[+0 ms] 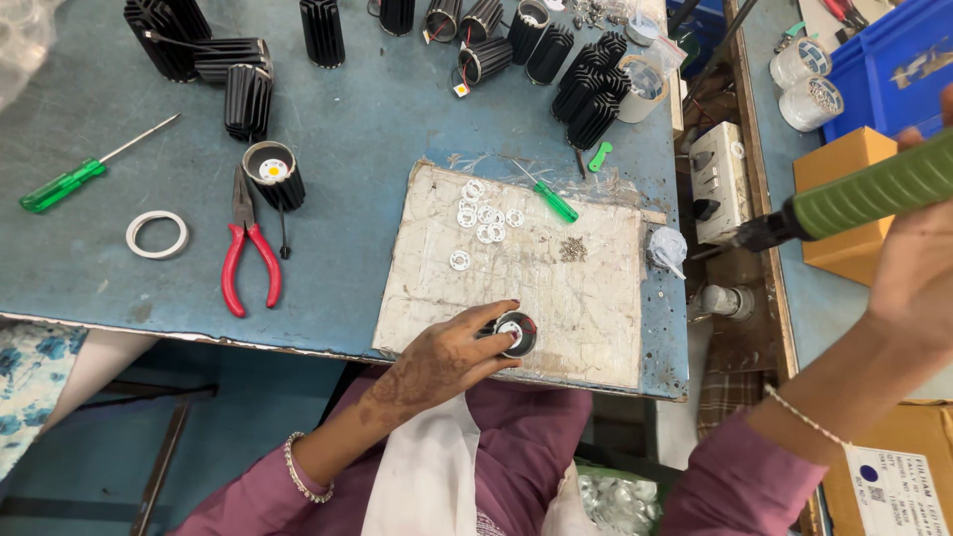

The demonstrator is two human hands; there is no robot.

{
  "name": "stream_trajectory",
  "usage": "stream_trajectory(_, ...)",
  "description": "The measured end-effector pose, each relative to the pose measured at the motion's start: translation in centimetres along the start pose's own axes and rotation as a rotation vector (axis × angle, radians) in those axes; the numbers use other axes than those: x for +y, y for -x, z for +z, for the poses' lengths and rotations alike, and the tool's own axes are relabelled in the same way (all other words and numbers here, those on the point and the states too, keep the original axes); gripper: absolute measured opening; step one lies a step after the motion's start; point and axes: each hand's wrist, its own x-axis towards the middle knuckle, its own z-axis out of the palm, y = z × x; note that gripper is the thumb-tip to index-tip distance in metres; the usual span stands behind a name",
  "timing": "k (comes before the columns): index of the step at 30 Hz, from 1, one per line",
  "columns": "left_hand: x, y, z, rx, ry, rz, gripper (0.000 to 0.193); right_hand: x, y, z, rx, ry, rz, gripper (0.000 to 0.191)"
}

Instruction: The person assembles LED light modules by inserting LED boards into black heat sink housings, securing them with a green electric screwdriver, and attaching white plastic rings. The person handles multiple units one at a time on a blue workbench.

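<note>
On board (556,308), housing (516,333) within left fingers (486,316).

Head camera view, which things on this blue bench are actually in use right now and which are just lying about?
In use:
left hand gripping a black finned cylindrical housing
right hand holding a green-handled power tool
worn board under the housing

Lying about:
red-handled pliers
long green screwdriver
white tape ring
spare black finned housings
</note>
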Motion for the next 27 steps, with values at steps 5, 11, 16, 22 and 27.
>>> stream_trajectory(5, 0.1, -0.9, 2.7, -0.073, 0.041, -0.019, 0.027, 1.8, -2.0, -0.8, -0.209, 0.027, 0.047, 0.061)
stream_trajectory(11, -0.4, -1.7, 5.1, -0.096, 0.045, -0.072, 0.026, 5.3, 2.0, -2.0, -0.355, 0.022, -0.035, 0.076)
stream_trajectory(16, -0.5, -2.5, 6.3, -0.115, 0.058, -0.083, 0.030, 7.5, 7.9, 0.1, -0.148, 0.416, -0.247, 0.085)
stream_trajectory(22, -0.1, -3.4, 7.3, -0.114, 0.054, -0.105, 0.031, 8.4, 11.1, 0.1, -0.040, 0.122, -0.212, 0.089)
stream_trajectory(27, -0.1, -3.9, 7.7, -0.126, 0.069, -0.128, 0.030, 9.5, 11.8, -1.5, 0.032, 0.135, -0.239, 0.089)
